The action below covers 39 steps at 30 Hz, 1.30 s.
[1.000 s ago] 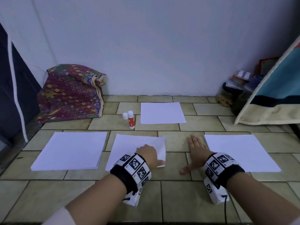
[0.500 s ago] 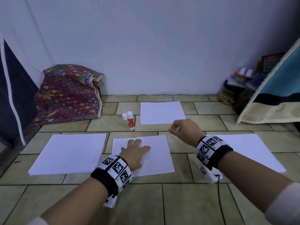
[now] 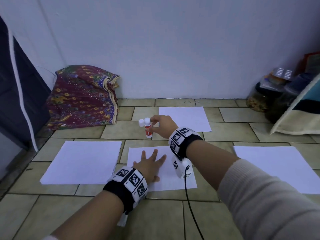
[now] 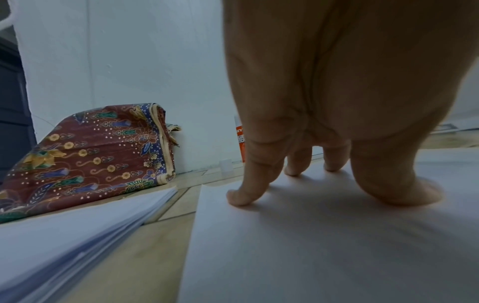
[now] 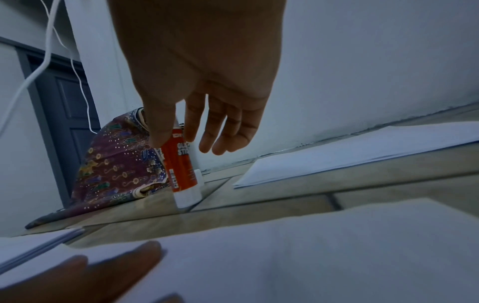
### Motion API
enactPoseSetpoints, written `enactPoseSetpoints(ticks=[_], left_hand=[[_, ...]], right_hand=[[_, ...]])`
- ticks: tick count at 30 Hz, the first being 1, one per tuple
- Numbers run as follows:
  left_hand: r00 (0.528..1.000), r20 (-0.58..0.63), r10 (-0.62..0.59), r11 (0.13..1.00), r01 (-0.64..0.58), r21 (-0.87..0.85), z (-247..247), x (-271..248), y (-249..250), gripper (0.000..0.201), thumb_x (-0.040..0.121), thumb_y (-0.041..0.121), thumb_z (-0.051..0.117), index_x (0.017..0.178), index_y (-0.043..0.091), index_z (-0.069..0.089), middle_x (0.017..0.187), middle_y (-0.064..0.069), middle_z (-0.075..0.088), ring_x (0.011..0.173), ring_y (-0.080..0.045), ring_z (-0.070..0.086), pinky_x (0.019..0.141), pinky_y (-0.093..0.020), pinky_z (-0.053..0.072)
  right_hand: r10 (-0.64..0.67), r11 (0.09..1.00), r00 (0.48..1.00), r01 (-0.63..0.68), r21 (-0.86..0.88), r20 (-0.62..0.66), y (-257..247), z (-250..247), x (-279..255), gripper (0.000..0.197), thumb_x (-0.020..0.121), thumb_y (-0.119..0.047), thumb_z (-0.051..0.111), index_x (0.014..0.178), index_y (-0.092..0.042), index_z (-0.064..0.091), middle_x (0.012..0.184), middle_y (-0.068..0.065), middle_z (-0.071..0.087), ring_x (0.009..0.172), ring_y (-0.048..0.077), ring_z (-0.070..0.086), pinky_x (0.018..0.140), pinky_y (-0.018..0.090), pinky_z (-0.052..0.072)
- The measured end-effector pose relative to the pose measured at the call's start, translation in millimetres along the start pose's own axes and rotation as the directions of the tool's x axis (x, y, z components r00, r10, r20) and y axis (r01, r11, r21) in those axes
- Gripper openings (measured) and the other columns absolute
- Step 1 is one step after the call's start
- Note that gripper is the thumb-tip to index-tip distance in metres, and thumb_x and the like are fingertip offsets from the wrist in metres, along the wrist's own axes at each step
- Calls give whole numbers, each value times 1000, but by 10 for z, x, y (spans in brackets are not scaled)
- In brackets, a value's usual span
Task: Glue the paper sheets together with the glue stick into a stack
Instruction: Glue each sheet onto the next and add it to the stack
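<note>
Presently the right hand (image 3: pixel 161 126) pinches the glue stick (image 3: pixel 148 129) between thumb and forefinger, the stick upright on the tiled floor (image 3: pixel 155 222) at twelve o'clock of the centre sheet (image 3: pixel 173 181). The left hand (image 3: pixel 149 164) lies spread flat on that sheet, pinning it. A loose cap (image 3: pixel 141 122) stands just beside the stick at its nine o'clock. Risk: a hasty lift could knock the cap over. Risk: should the left hand's pressure slacken, gluing strokes could drag or crease the sheet.
</note>
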<state>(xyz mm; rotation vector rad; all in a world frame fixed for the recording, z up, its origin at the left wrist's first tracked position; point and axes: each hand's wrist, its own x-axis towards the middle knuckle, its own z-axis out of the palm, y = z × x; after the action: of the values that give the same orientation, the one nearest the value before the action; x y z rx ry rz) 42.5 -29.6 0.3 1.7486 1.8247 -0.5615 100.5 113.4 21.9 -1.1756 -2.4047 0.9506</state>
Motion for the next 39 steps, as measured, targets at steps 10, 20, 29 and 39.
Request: enactPoseSetpoints(ticks=[10, 20, 29, 39], left_hand=[[999, -35, 30, 991, -25, 134, -27, -7, -37, 83, 96, 38, 52, 153, 31, -9, 160, -7, -15, 144, -46, -3, 108, -58, 33], [975, -164, 148, 955, -97, 280, -248, 29, 37, 96, 69, 64, 72, 139, 17, 28, 138, -11, 27, 124, -29, 36, 91, -41, 45], [962, -169, 214, 948, -163, 272, -262, 224, 184, 113, 71, 53, 77, 151, 11, 9, 161, -2, -1, 142, -25, 17, 105, -46, 37], [963, -185, 195, 949, -138, 283, -280, 214, 203, 116, 70, 54, 77, 153, 15, 7, 160, -2, 8, 139, -25, 23, 103, -41, 37]], right_hand=[[172, 925, 985, -160, 345, -3, 182, -343, -286, 23, 97, -36, 51, 111, -20, 59, 96, 3, 61, 70, 23, 64, 57, 26, 47], [401, 877, 893, -311, 366, -205, 600, -735, -731, 36, 65, -13, 84, 98, -14, 69, 98, -1, 61, 86, 12, 54, 59, 19, 39], [310, 928, 941, -267, 261, -139, 598, -514, -839, 37, 78, -6, 74, 97, -13, 44, 104, 15, 60, 77, 25, 59, 49, 22, 49], [206, 978, 959, -193, 83, -195, 495, -353, -832, 26, 76, -4, 74, 95, -11, 57, 93, 10, 66, 87, 25, 61, 76, 33, 51]])
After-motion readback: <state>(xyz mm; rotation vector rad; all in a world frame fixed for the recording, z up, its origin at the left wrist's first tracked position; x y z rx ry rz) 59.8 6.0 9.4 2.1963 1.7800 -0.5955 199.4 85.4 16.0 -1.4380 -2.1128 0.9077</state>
